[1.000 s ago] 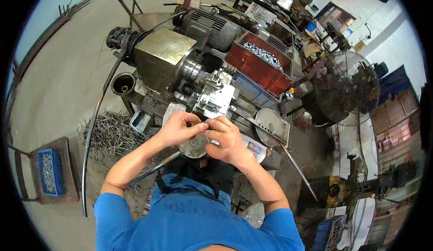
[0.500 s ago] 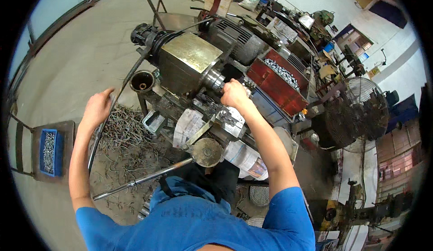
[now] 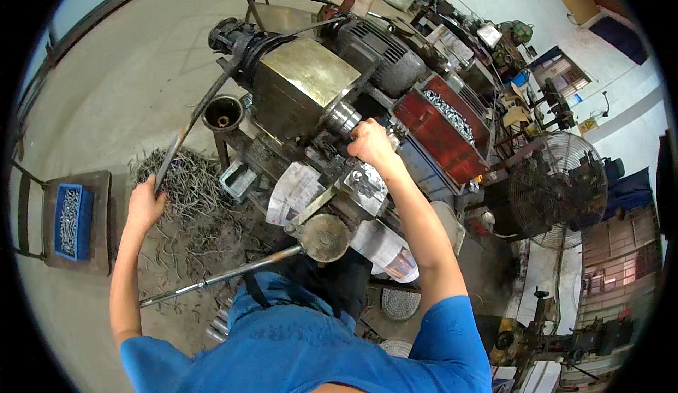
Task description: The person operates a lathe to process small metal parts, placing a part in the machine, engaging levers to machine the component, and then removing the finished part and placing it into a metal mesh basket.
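A lathe headstock (image 3: 311, 72) with a brassy top cover stands in front of me. My left hand (image 3: 145, 206) is closed round the lower end of a long metal lever (image 3: 187, 130) that slants down from the headstock's left end. At the bright round spindle nose (image 3: 344, 119), my right hand (image 3: 371, 142) has its fingers curled together. Whatever they pinch is hidden behind the knuckles. Just below that hand sits the tool post (image 3: 364, 189) on its slide. A round handwheel (image 3: 324, 237) with a long bar handle (image 3: 219, 277) lies nearer my body.
A red bin (image 3: 441, 132) of small metal parts stands to the right, above a blue crate (image 3: 421, 169). At left, a blue tray (image 3: 73, 222) of parts rests on a stand. Metal shavings (image 3: 187, 181) heap on the floor. A caged fan (image 3: 558, 192) stands far right.
My left hand has come down and closed on the lever, whose lower end has swung up into it. The right hand stays at the spindle nose. The view has shifted slightly.
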`<state>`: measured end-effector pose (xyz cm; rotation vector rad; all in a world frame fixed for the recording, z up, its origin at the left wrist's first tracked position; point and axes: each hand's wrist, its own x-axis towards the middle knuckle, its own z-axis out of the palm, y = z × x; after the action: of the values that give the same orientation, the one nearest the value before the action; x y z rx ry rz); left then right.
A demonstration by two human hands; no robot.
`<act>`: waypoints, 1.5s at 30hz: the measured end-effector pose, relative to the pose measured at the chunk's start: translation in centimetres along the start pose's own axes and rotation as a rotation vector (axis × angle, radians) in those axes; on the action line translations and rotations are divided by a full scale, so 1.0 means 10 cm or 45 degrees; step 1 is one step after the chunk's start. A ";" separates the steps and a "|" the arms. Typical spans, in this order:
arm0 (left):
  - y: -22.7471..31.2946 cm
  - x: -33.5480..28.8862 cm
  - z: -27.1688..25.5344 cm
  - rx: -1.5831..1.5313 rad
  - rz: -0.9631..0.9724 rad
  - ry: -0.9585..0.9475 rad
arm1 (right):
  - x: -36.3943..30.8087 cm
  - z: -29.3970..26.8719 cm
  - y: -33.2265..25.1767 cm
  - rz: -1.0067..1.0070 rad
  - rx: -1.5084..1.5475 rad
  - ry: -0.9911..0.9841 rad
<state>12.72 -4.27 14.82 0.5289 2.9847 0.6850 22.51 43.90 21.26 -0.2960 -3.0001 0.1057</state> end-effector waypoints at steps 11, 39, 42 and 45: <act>-1.55 1.41 -0.45 0.896 0.222 0.272 | 0.05 0.02 0.03 0.095 0.118 0.055; 0.18 1.31 1.99 0.605 0.288 -0.466 | -5.86 0.16 1.82 1.619 -0.313 -0.110; -0.21 1.14 1.78 0.458 0.167 -0.468 | -5.73 0.12 1.66 1.967 -0.410 -0.275; -0.86 1.06 1.85 0.360 0.077 -0.491 | -5.87 0.31 1.85 1.953 -0.482 -0.233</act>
<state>1.98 -0.29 -5.16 0.6782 2.7146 0.1354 82.76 50.15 9.79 -2.5142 -2.1136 -0.3081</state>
